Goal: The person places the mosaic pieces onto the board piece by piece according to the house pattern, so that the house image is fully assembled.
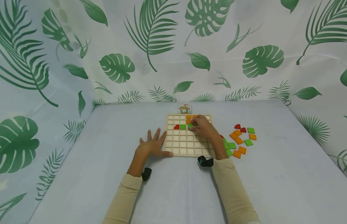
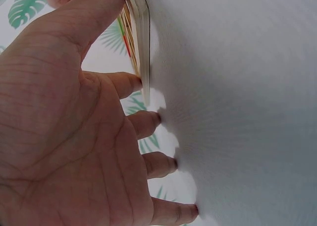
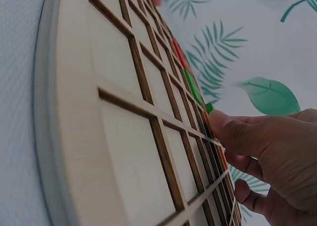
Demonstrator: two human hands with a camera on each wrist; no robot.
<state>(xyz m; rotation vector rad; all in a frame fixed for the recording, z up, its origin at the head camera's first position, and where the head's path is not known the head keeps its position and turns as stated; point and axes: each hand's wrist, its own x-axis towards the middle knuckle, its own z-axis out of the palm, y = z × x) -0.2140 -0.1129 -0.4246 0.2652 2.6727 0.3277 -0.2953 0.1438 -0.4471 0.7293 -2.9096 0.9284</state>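
A wooden grid board lies on the table, its square cells framed by raised strips. My left hand is spread at its left side; thumb and index finger touch the board's edge while the other fingertips rest on the table. Over the upper part of the board, my right hand pinches a green square tile, held partly above a cell. Left of that, a red quarter-round tile and another green tile sit in cells. Orange pieces fill cells in the top rows, partly hidden by the right hand.
Loose orange tiles, green tiles and red rounded tiles are scattered right of the board. A small pattern card lies behind the board. Leaf-printed cloth hangs around the table.
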